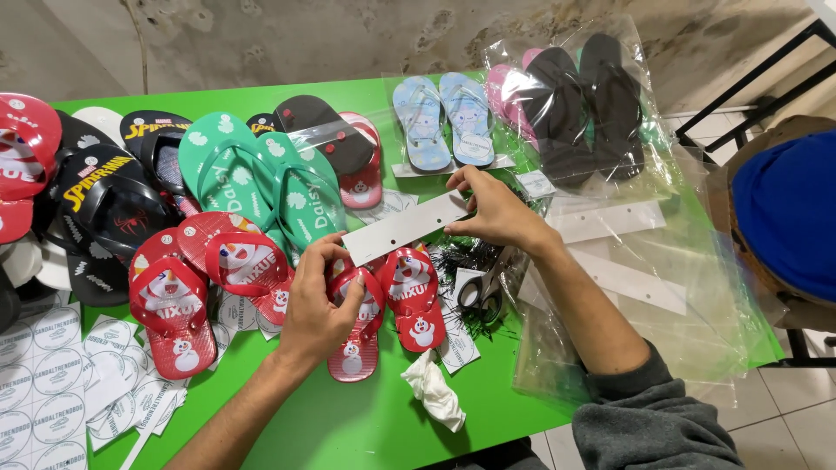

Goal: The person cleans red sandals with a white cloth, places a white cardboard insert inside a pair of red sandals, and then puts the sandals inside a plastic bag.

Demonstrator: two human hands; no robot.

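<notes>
**A:** so what's each hand actually doing here?

**B:** the left hand [315,306] and right hand [496,211] are both on the same white card strip [406,227]. It's a long strip with small punched holes, tilted, about mid-table. Left fingers are pinched together on its lower end, right fingers clamped on the upper end.

**A:** and under it?

**B:** a small pair of red flip-flops [386,309] with a snowman print, straps up, lying side by side just below the strip, toward the near edge of the green table [366,431]. The left palm rests on the left one of the pair.

**A:** other stuff around?

**B:** scissors [483,287] just beside the right forearm, on a heap of black plastic ties [457,258]. A crumpled white wad [433,389] near the front edge. Another red pair [205,283] to the left, green flip-flops [261,178] behind that, black ones by the left edge. Bagged light blue pair [444,120] and bagged black pair [585,103] along the far edge, clear bags at the right edge.
</notes>
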